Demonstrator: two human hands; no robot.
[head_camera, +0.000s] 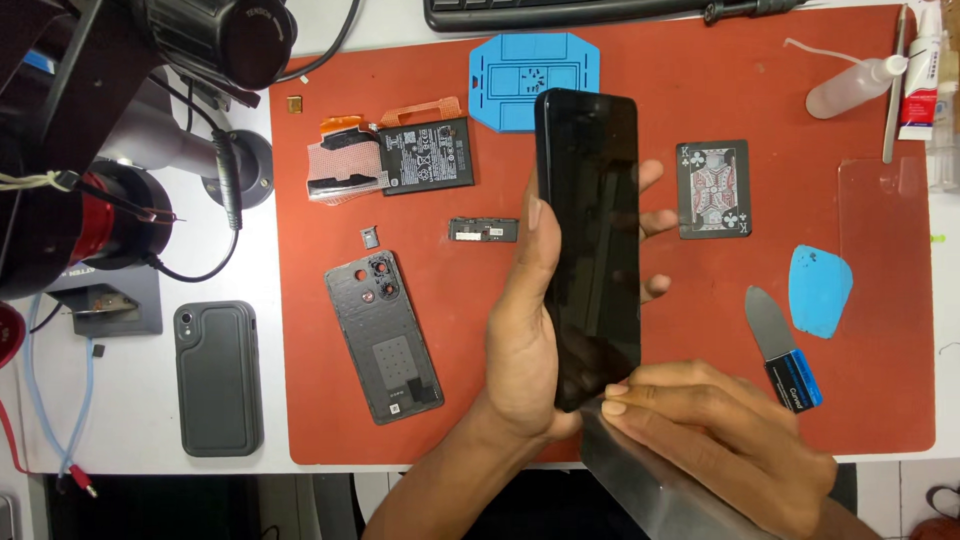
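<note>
Orange mat (700, 330) on white bench. Left hand (525, 340) grips upright dark phone (590, 245), long axis pointing away; right hand (715, 440) pinches its bottom edge.

**Repair Bench Under Even Light**

A white worktable (140, 470) is carrying a large orange-red mat (690, 90) that is covering most of its surface. At the far edge a black keyboard (560, 12) is lying just beyond the mat. To the left, black microscope gear (90, 110) is looming over the table, with cables trailing beside it. Soft, even light is falling from above, casting only faint shadows. Below the near edge, a dark floor is showing.
</note>
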